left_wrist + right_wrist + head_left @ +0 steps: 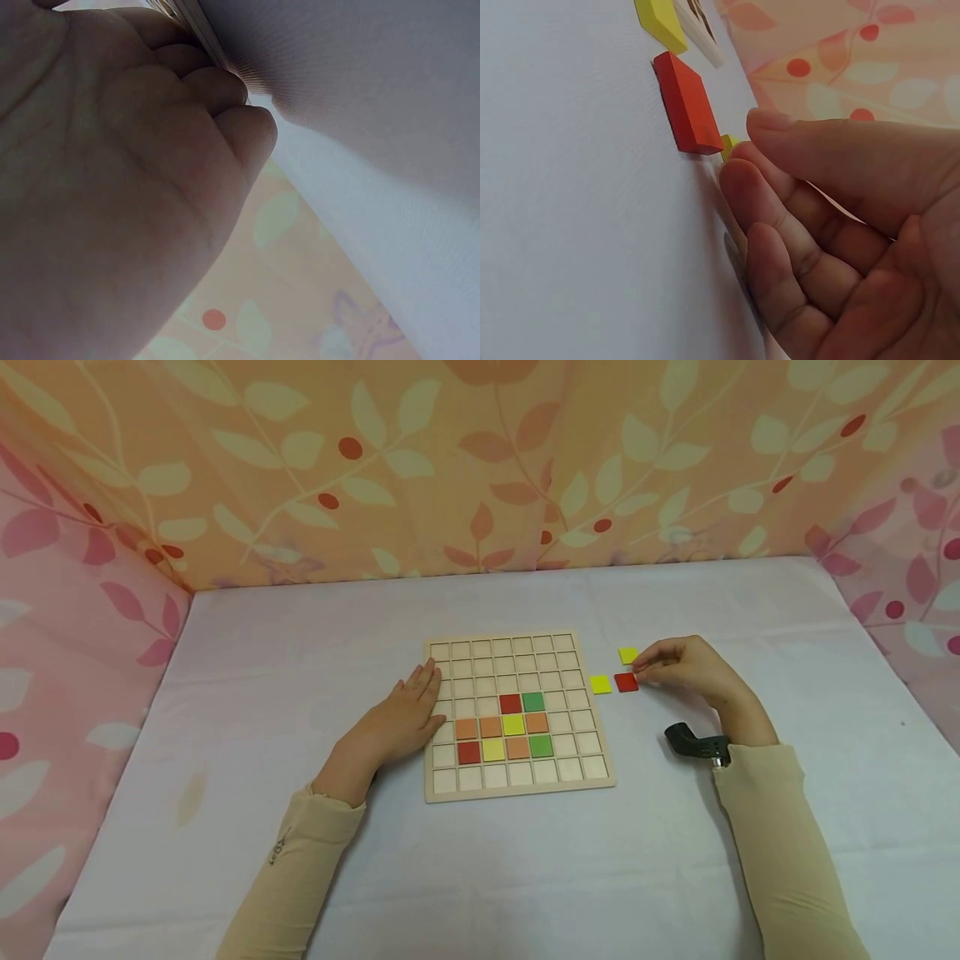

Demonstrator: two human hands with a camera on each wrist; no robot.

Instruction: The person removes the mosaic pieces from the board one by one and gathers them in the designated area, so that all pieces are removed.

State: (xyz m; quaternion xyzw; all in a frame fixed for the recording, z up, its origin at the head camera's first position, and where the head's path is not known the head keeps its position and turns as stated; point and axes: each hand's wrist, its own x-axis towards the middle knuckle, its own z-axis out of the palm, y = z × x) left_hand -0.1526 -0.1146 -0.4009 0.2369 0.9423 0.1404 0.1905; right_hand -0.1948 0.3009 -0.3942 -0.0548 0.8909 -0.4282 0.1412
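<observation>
A square wooden grid board [521, 793] lies mid-table with several red, orange, yellow and green tiles in its lower and middle squares. My left hand [401, 710] rests at the board's left edge, fingers extended along it and thumb at the rim. Beside the board's right edge a red tile [626, 682] lies flat, next to a yellow tile [601, 685] and just below another yellow tile [628, 656]. Close to the red tile is my right hand [690, 668], its fingers loosely bent. In the right wrist view nothing shows between its thumb and fingers, and the red tile [686, 105] stands just beyond the fingertips.
A white cloth [480, 877] covers the table. Orange leaf-patterned fabric [480, 468] hangs behind it, with pink fabric [75, 568] on the left side and more pink fabric [907, 527] on the right. A black wrist camera [693, 743] juts out from the right sleeve.
</observation>
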